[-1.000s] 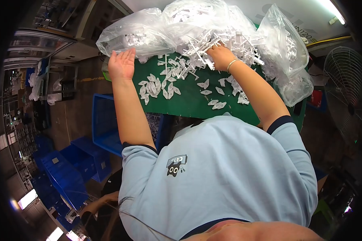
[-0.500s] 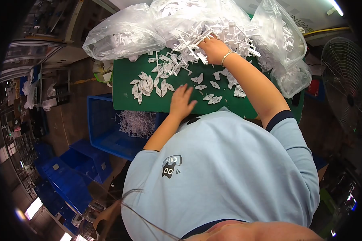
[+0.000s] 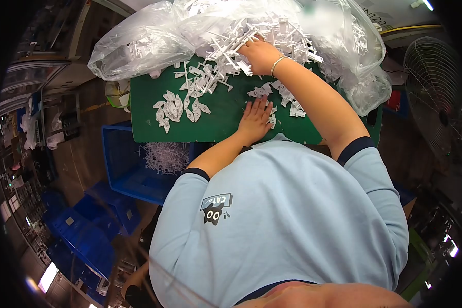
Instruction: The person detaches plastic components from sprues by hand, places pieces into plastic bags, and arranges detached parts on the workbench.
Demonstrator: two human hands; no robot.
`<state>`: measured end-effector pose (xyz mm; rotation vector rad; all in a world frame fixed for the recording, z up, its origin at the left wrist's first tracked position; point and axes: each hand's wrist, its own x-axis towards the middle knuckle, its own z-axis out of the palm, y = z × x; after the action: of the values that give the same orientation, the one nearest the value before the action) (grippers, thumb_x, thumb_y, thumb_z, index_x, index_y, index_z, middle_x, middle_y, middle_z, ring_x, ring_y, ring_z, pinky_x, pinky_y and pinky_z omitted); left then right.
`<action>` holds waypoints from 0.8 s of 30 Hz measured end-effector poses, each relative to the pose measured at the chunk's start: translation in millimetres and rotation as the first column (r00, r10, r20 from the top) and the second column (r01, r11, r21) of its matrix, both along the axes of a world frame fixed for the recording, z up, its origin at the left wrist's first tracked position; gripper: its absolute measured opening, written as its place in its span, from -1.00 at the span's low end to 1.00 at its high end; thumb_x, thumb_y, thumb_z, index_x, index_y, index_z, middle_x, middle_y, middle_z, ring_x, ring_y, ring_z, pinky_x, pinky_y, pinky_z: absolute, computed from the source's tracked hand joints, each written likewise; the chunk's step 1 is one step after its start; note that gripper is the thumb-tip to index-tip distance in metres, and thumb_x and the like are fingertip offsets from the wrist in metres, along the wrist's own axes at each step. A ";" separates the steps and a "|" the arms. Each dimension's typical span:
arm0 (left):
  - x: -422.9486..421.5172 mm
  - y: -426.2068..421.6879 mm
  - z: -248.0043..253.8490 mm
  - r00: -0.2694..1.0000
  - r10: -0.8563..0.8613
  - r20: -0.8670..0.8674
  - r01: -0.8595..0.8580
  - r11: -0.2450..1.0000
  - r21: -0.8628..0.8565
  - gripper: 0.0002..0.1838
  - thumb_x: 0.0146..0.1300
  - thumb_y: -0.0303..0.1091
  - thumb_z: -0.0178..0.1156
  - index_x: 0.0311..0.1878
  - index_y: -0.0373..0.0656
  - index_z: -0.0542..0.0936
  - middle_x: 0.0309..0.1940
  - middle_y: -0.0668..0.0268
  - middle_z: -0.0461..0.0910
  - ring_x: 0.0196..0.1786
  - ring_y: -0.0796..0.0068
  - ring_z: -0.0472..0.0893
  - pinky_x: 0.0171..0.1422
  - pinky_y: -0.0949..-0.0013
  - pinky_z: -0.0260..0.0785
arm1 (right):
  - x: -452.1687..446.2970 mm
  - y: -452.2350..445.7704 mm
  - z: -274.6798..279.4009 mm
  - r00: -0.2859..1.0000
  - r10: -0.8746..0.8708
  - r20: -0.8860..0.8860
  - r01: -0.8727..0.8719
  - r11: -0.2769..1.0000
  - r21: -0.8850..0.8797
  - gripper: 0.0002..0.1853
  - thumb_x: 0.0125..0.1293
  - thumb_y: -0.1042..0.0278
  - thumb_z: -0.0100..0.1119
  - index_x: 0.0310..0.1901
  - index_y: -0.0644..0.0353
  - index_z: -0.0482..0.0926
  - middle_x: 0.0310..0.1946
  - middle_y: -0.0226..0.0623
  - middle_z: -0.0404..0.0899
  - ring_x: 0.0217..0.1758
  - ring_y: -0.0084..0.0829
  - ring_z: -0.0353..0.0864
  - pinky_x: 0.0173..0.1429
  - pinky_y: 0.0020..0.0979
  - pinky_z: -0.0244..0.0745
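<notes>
My left hand [image 3: 255, 122] lies palm down near the table's front edge, fingers stretched out. Its fingertips touch a small cluster of flat white plastic pieces [image 3: 260, 90], and other pieces show at its right side, partly covered. Farther back, my right hand [image 3: 262, 56] has its fingers bent into a heap of white stick-like plastic parts [image 3: 226, 54]. The fingertips are partly hidden among them. Left of my left hand sits a group of flat white pieces with pointed ends [image 3: 170, 108]. More white pieces [image 3: 296, 109] lie below my right forearm.
Clear plastic bags [image 3: 138, 46] of white parts line the back of the green table [image 3: 220, 110]. A blue bin [image 3: 120, 174] holding thin white scraps [image 3: 165, 156] stands below the left front edge. A large fan [image 3: 434, 87] is at the right.
My left hand has moved right and slightly forward, onto the small loose pieces, which now lie closer together. My right hand stays at the heap. The whole view has shifted a little.
</notes>
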<state>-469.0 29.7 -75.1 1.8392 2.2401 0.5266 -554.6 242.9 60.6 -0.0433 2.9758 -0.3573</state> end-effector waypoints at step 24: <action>-81.8 -86.3 -12.3 0.893 0.399 -0.207 -0.415 0.909 -0.035 -0.35 0.18 -0.08 0.23 0.34 -0.06 0.40 0.45 0.07 0.17 0.47 -0.06 0.16 0.48 -0.14 0.02 | 0.8 -1.8 1.0 1.000 0.001 0.000 -0.001 1.000 0.013 -0.28 -0.11 0.43 0.37 0.23 0.06 0.46 0.09 -0.09 0.51 0.21 -0.12 0.48 0.32 -0.19 0.38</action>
<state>-550.7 -56.6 -87.4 1.4357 2.7580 0.3209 -553.8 241.1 61.6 -0.0426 2.9776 -0.3385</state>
